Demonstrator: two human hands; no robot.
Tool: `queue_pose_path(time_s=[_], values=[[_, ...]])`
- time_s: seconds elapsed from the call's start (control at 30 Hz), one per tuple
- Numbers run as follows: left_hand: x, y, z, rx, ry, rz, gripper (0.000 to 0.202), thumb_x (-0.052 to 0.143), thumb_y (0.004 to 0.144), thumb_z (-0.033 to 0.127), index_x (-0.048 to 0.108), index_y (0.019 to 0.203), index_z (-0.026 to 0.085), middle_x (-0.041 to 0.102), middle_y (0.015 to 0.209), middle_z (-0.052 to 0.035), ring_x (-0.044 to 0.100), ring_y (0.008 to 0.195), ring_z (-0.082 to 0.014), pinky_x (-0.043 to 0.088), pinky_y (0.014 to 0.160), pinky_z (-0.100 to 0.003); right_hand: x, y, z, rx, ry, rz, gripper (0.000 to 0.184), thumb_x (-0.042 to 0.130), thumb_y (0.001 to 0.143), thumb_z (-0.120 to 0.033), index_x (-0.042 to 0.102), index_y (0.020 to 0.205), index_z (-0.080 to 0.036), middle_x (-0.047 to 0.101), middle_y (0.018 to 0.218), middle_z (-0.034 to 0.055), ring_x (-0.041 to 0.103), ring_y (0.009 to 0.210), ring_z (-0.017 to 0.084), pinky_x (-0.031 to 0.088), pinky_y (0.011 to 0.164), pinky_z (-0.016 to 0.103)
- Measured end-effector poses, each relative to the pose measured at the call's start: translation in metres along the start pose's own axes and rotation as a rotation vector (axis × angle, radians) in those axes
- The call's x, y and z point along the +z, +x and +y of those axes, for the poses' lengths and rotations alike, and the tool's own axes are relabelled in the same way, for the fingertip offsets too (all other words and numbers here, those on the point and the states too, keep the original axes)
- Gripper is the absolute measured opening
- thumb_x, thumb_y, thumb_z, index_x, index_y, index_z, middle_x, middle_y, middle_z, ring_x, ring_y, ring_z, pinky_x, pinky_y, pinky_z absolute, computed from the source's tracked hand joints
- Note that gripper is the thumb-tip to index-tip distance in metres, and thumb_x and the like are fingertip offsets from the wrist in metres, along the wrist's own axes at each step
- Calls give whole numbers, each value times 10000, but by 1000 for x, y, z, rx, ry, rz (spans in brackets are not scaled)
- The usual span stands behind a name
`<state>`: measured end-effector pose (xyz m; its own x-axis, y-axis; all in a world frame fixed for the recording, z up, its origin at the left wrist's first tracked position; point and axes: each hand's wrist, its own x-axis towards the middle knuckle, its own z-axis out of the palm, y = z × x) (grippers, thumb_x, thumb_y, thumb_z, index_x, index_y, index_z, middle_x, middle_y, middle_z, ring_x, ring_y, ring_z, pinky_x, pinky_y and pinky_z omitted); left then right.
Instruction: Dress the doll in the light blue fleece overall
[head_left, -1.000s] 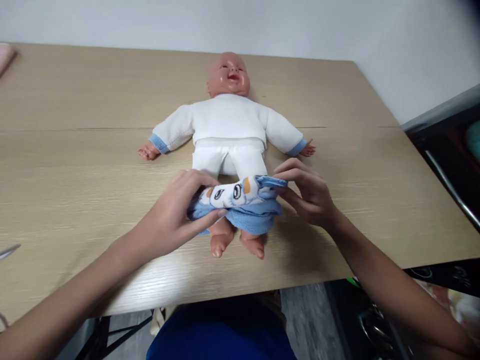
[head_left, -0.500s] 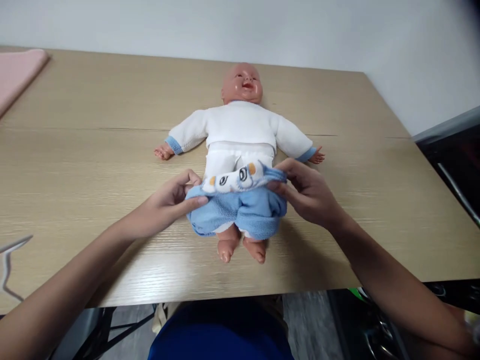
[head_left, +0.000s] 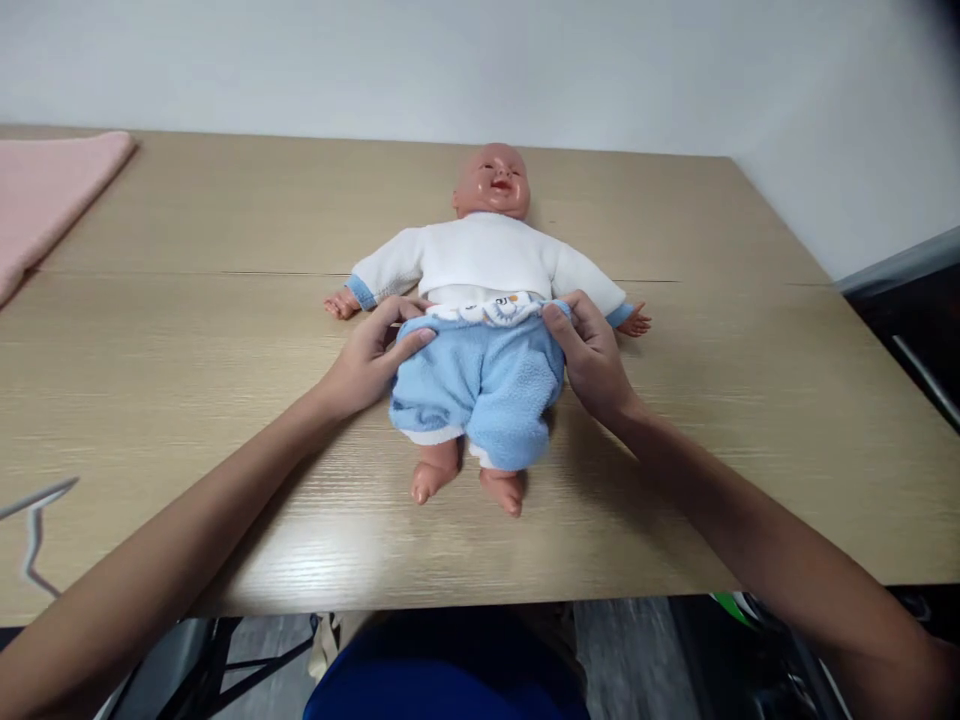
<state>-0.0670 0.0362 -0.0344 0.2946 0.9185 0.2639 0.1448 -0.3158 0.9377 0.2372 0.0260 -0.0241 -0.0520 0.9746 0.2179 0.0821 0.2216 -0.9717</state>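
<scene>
One pair of pants is covering the hips of the doll, left hand and right hand each pinching an end of the waistband in a nearly closed grip, which should be keeping the pull even; hidden fingertips may be reaching inside. Feet are pointing toward the near edge of the counter; room is lying open rightward, pink cloth bounding far left.

"What's on the pale wooden tabletop?"
"A clothed doll, face up."
"Left of the doll?"
"Pink cloth at head level, a thin white object at foot level."
</scene>
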Motion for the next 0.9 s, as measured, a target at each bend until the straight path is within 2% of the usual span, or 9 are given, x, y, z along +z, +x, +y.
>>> queue_pose_path(time_s=[0.07, 0.13, 0.27, 0.47, 0.57, 0.67, 0.73, 0.83, 0.9], values=[[5, 19, -10, -65, -107, 46, 454, 781, 1011, 684, 628, 1002, 257, 604, 859, -3, 639, 848, -218, 535, 813, -361, 6, 9, 5, 51, 74, -6, 616, 828, 907, -816, 538, 905, -274, 369, 745, -53, 304, 651, 152, 285, 577, 309], [11, 39, -19, -48, -168, 104, 542, 792, 963, 765, 608, 967, 255, 510, 786, 28, 540, 729, -182, 477, 727, -335, 12, 17, 8, 94, 141, -30, 624, 849, 878, -821, 546, 932, -278, 402, 761, -49, 323, 655, 154, 286, 565, 305], [13, 61, -25, -2, -149, 96, 566, 769, 969, 786, 621, 962, 239, 528, 837, 16, 522, 779, -177, 455, 753, -322, 9, 26, 11, 65, 99, -42, 501, 827, 961, -682, 554, 911, -265, 428, 817, -33, 372, 713, 163, 358, 629, 307], [-25, 48, -23, -47, -141, -255, 419, 880, 933, 591, 748, 1073, 220, 676, 994, -34, 616, 928, -213, 506, 853, -318, -48, 23, 24, 67, 19, -183, 181, 772, 902, -388, 656, 951, -259, 536, 841, -20, 490, 790, 199, 460, 729, 319], [-40, 42, -22, -36, -92, -375, 436, 967, 834, 444, 773, 1164, 236, 737, 1132, -80, 689, 1077, -264, 562, 981, -356, -78, 24, 30, 57, -133, -386, 417, 924, 810, -301, 769, 1197, -279, 744, 1106, 11, 662, 1045, 256, 557, 972, 363], [-38, 40, -20, 43, 27, -382, 494, 1001, 768, 371, 806, 1206, 249, 753, 1316, -128, 670, 1317, -329, 493, 1225, -432, -91, 28, 32, 48, -244, -531, 561, 974, 850, -392, 779, 1368, -298, 786, 1323, 64, 689, 1278, 336, 556, 1157, 474], [-32, 39, -18, 61, 13, -373, 464, 996, 771, 379, 827, 1183, 248, 751, 1390, -141, 636, 1418, -358, 411, 1326, -482, -87, 29, 31, 58, -220, -518, 467, 1019, 802, -477, 848, 1183, -268, 817, 1214, 81, 707, 1262, 367, 571, 1153, 517], [-18, 36, -16, -28, -152, -299, 410, 999, 760, 419, 821, 1081, 236, 799, 1262, -122, 687, 1359, -365, 480, 1271, -488, -69, 23, 29, 135, -60, -320, 486, 1059, 685, -630, 803, 868, -259, 802, 943, 50, 763, 1021, 326, 645, 966, 467], [-8, 33, -15, -111, -279, -172, 389, 979, 763, 461, 776, 1005, 234, 808, 1105, -87, 730, 1244, -347, 571, 1138, -453, -53, 16, 29, 179, 42, -194, 551, 949, 766, -771, 764, 919, -276, 787, 892, 24, 766, 888, 279, 657, 819, 420]])
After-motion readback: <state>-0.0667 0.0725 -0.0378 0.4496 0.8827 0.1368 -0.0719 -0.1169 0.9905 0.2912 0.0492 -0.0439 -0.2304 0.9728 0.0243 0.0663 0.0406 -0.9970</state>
